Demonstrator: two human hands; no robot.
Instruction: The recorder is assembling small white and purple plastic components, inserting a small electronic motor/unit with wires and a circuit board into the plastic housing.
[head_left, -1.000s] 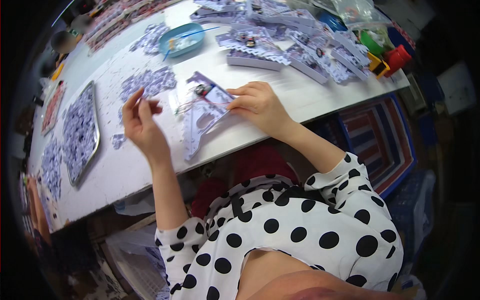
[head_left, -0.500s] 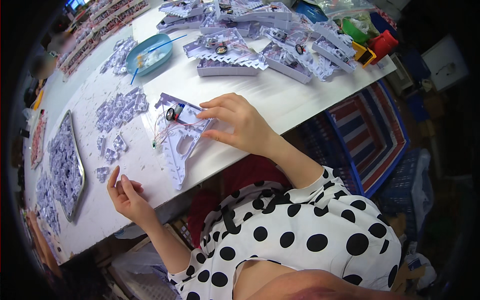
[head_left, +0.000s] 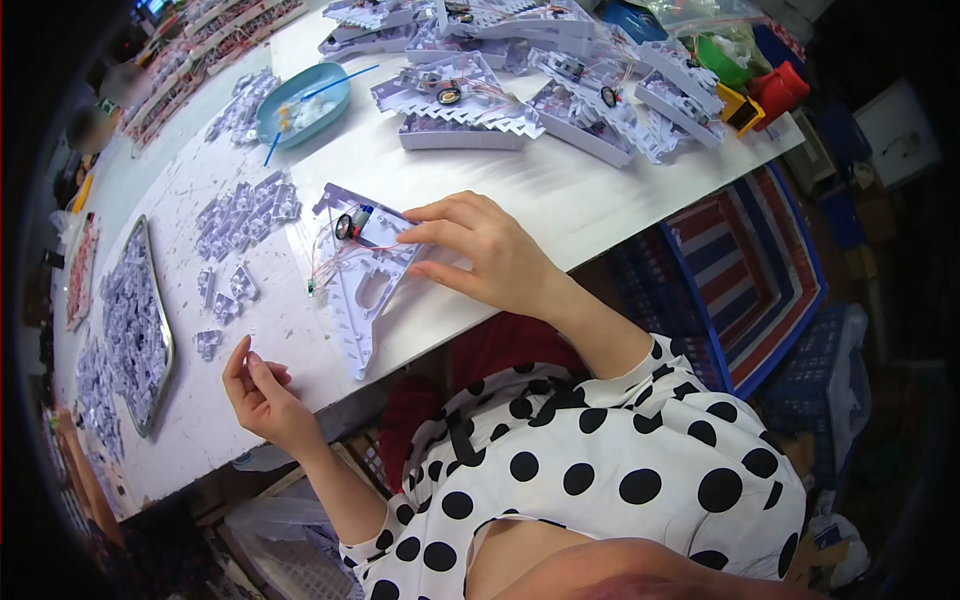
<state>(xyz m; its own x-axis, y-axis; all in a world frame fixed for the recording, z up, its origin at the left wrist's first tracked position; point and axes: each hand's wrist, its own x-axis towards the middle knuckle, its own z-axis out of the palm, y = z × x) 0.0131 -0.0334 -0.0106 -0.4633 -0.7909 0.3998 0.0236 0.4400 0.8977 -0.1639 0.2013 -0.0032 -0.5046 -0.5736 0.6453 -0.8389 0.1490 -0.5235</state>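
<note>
A pale lavender plastic housing half [head_left: 362, 320] lies on the table in front of me. Inside it sit a black round part [head_left: 345, 227], a small blue part and thin red and white wires. My right hand [head_left: 490, 250] grips its right edge, fingertips over the rim and thumb lower on the side. Close to the table's front edge, my left hand [head_left: 268, 398] is raised with thumb and index tips close together and the other fingers curled. Anything between those tips is too small to make out. Loose small plastic parts [head_left: 208, 343] are just beyond it.
More wired housings [head_left: 460, 140] are stacked at the back. A teal dish [head_left: 330, 105] holds a blue stick and small bits. Small parts [head_left: 245, 215] lie left, beside a heaped metal tray [head_left: 165, 375]. A red bottle [head_left: 780, 92] stands far right. Another person's arm [head_left: 80, 455] shows at far left.
The whole view has shifted slightly. My left hand has moved a little to the right, its thumb and index tips close together. The right hand stays at the housing's edge.
</note>
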